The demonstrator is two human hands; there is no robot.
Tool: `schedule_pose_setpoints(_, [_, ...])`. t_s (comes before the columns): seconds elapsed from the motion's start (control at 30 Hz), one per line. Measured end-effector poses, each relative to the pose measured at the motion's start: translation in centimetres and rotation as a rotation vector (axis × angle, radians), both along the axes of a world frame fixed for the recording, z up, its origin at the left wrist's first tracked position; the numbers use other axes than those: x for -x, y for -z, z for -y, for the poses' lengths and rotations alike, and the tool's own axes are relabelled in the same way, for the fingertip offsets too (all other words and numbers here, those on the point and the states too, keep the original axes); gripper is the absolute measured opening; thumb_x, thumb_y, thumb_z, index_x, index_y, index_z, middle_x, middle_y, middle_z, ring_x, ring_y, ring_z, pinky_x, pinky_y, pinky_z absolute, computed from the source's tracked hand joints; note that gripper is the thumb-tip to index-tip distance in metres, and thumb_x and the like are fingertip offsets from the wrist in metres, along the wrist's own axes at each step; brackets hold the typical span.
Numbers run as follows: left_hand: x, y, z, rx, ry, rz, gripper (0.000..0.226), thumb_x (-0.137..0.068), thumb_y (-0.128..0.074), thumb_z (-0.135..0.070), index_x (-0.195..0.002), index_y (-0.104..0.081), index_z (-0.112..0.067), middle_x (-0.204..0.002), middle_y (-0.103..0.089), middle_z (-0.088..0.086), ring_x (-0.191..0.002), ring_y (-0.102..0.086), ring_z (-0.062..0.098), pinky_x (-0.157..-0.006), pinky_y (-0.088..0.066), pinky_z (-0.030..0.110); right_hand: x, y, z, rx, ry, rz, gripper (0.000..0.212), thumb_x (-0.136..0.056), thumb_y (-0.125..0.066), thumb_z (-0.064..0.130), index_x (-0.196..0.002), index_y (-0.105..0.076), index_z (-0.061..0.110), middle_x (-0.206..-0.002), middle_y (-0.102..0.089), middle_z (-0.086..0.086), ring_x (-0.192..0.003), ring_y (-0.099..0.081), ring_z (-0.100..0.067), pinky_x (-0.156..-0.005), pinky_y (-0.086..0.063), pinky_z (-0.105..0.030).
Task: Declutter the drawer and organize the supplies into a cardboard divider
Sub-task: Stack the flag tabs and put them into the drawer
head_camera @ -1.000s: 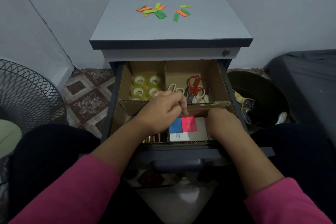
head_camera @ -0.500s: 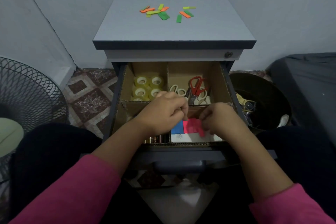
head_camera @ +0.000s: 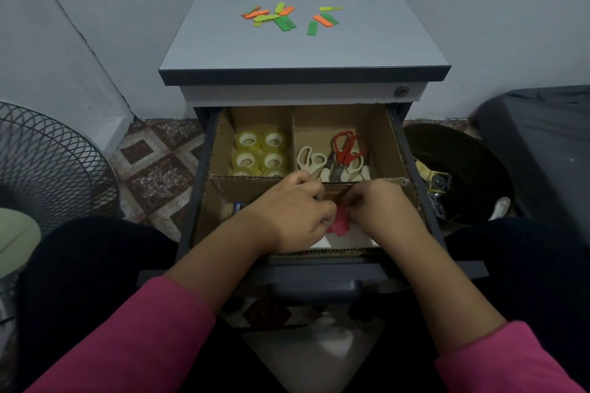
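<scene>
Both hands are down in the front part of the open drawer [head_camera: 319, 268], inside the cardboard divider [head_camera: 223, 188]. The left hand [head_camera: 289, 212] and right hand [head_camera: 381, 209] meet, their fingers [head_camera: 325, 217] curled and pinching pink sticky notes [head_camera: 340, 225] between them. Past the fingers sit tape rolls [head_camera: 260, 151] and scissors [head_camera: 343, 153]. Farther back, colored strips [head_camera: 287, 17] lie on the surface [head_camera: 303, 48].

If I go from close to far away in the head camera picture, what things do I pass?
drawer handle → pink sticky notes held by left hand and right hand → tape rolls → keyhole → colored strips on the cabinet top
</scene>
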State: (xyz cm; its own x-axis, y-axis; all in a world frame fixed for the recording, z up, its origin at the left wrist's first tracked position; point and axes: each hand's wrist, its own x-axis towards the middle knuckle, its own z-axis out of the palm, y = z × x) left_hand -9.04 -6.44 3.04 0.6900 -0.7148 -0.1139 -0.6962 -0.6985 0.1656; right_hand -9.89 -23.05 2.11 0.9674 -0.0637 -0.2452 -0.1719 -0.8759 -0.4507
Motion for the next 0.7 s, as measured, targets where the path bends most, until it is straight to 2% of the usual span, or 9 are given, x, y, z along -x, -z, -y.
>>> schedule_pose_setpoints(0.07, [0.0, 0.1, 0.0, -0.001, 0.001, -0.002, 0.027, -0.095, -0.036, -0.034, -0.107, -0.060, -0.029, -0.107, -0.044, -0.005, -0.113, -0.033, 0.019, -0.105, -0.018, 0.025, 0.3, -0.3, 0.2, 0.047, -0.083, 0.024, 0.024, -0.080, -0.064, 0.017, -0.092, -0.072, 0.035, -0.086, -0.066, 0.003, -0.080, -0.060, -0.017, -0.068, -0.050, -0.028])
schedule_pose_setpoints(0.2, [0.1, 0.0, 0.1, 0.002, 0.002, -0.010, 0.027, -0.095, -0.035, -0.034, -0.106, -0.060, -0.031, -0.104, -0.042, -0.006, -0.112, -0.029, 0.018, -0.102, -0.012, 0.022, 0.7, -0.5, 0.0, 0.135, -0.222, -0.059, 0.029, -0.077, -0.070, 0.024, -0.102, -0.070, 0.039, -0.093, -0.065, 0.004, -0.091, -0.062, -0.019, -0.070, -0.049, -0.027])
schedule_pose_setpoints(0.33, [0.1, 0.0, 0.2, -0.009, 0.013, -0.009, 0.027, -0.096, -0.035, -0.033, -0.106, -0.060, -0.030, -0.102, -0.041, -0.005, -0.112, -0.032, 0.020, -0.103, -0.011, 0.024, 0.5, -0.1, -0.2, 0.160, -0.233, -0.053, 0.024, -0.077, -0.071, 0.028, -0.099, -0.069, 0.035, -0.090, -0.063, 0.002, -0.094, -0.062, -0.021, -0.066, -0.042, -0.026])
schedule_pose_setpoints(0.7, [0.0, 0.2, 0.2, 0.013, 0.021, 0.003, 0.024, -0.096, -0.035, -0.034, -0.099, -0.058, -0.031, -0.102, -0.043, -0.006, -0.113, -0.033, 0.019, -0.103, -0.011, 0.024, 0.1, 1.0, -0.4, 0.164, -0.236, 0.014, 0.019, -0.078, -0.068, 0.033, -0.097, -0.069, 0.032, -0.090, -0.064, 0.000, -0.088, -0.063, -0.023, -0.064, -0.044, -0.028])
